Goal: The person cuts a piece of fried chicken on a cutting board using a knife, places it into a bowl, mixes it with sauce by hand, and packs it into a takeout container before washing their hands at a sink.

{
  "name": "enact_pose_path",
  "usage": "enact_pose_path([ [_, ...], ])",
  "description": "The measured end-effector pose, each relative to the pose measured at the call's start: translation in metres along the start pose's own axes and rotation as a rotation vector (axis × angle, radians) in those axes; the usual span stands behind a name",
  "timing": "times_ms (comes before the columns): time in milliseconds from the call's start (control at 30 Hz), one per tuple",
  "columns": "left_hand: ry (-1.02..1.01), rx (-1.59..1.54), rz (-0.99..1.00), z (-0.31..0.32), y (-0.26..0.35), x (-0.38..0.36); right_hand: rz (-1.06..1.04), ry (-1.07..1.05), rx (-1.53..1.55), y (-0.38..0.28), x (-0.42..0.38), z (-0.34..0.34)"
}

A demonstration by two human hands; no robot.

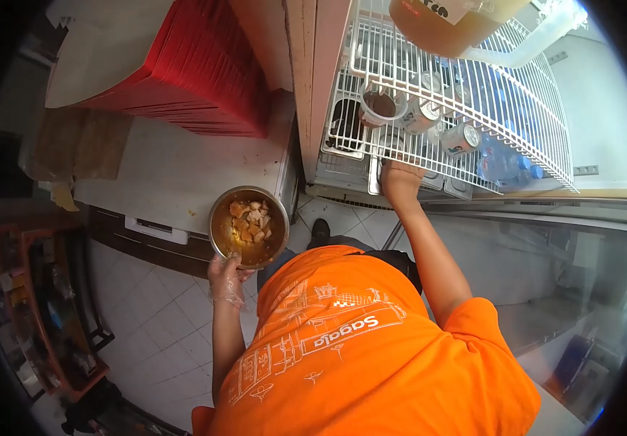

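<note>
My left hand point(227, 279), in a clear plastic glove, grips the near rim of a round metal bowl point(216, 240). Cut pieces of cooked-looking meat point(252, 220) lie inside, with some yellowish liquid. My right hand point(401, 179) reaches under a white wire shelf point(499, 116) in a fridge, at the metal containers point(374, 178) below. Its fingers are partly hidden by the shelf and the containers, so I cannot see whether they hold anything. Just above that hand, on the shelf, are a plastic cup of brown sauce point(380, 107) and several cans point(461, 139).
A jug of amber liquid point(437, 25) hangs over the top of the shelf. Water bottles point(501, 161) lie at the fridge's right. On the left, a tall stack of red cardboard point(204, 65) stands on a white counter point(161, 167). An orange-framed rack point(44, 320) is at the far left.
</note>
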State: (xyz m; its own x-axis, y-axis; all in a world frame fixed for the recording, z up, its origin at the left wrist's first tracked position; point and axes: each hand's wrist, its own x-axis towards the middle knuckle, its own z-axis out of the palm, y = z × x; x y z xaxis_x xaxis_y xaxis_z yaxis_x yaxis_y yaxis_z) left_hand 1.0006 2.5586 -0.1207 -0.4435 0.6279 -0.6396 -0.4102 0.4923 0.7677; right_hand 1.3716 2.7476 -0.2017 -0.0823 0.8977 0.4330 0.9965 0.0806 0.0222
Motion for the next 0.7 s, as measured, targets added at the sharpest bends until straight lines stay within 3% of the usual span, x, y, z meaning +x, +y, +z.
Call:
enact_pose_path([
  [33,-0.016,-0.003,0.006,0.004,0.002,-0.001,0.017,0.000,-0.019,-0.002,0.006,0.002],
  [67,-0.031,-0.006,0.010,0.006,0.004,-0.001,0.036,0.145,0.042,-0.002,0.012,0.008],
  [167,-0.034,0.019,0.008,-0.011,0.001,-0.003,0.107,-0.090,0.037,-0.003,0.015,0.009],
  [300,-0.043,0.015,0.027,-0.009,0.001,-0.005,0.139,-0.120,-0.094,0.003,0.030,0.017],
  [367,-0.002,0.044,0.015,-0.009,0.004,-0.005,0.177,-0.238,-0.089,0.002,0.041,0.000],
  [567,-0.019,-0.032,0.040,-0.007,0.001,0.003,0.138,-0.110,-0.036,0.008,0.038,0.013],
  [700,0.046,-0.068,0.046,0.010,-0.005,-0.001,0.051,-0.197,0.057,-0.013,0.020,0.016],
])
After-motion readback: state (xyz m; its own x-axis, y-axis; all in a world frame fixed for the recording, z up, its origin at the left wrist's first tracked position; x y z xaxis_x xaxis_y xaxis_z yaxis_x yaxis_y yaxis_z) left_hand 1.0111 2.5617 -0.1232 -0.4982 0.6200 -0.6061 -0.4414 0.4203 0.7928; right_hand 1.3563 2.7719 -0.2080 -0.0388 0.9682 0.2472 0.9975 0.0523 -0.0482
